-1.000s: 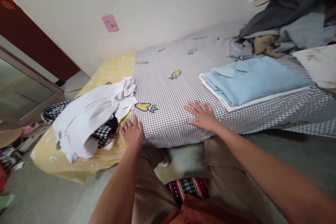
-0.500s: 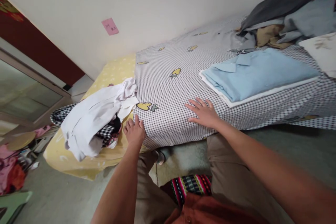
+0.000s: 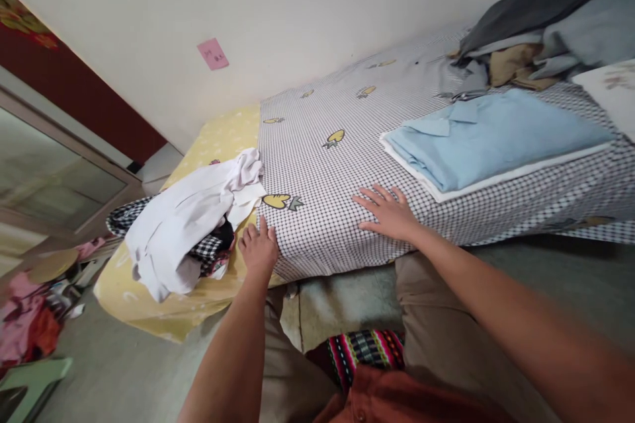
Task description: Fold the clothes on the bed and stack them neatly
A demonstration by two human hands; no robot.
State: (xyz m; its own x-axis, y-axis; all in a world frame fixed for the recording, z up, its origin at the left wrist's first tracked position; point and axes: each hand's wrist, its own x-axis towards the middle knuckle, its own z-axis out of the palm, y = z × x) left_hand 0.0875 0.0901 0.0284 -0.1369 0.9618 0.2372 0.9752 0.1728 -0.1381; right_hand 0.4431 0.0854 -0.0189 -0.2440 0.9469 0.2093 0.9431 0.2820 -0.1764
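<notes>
Both hands rest palm down on the near edge of a bed covered with a black-and-white checked sheet (image 3: 317, 172) printed with yellow pineapple-like shapes. My left hand (image 3: 258, 248) lies flat and holds nothing, where the checked sheet meets a yellow cloth (image 3: 149, 314). Just left of it is a rumpled white garment (image 3: 186, 211), with a checked black-and-white cloth (image 3: 206, 246) showing from under it. My right hand (image 3: 389, 213) has its fingers spread on the checks, also with nothing in it. Beyond it to the right lies a folded light blue collared shirt (image 3: 491, 139) on a white folded cloth (image 3: 441, 197).
A heap of dark, grey and brown clothes (image 3: 540, 26) is at the bed's far right. Pink and red items (image 3: 30, 324) and a green plastic piece (image 3: 37, 380) are on the floor at left. A pink note (image 3: 213, 54) is on the wall; a glass-fronted cabinet (image 3: 54, 165) stands left.
The whole view has shifted slightly, so the scene sits a little further right. Both hands stay at the same spots on the bed, and the clothes have not moved.
</notes>
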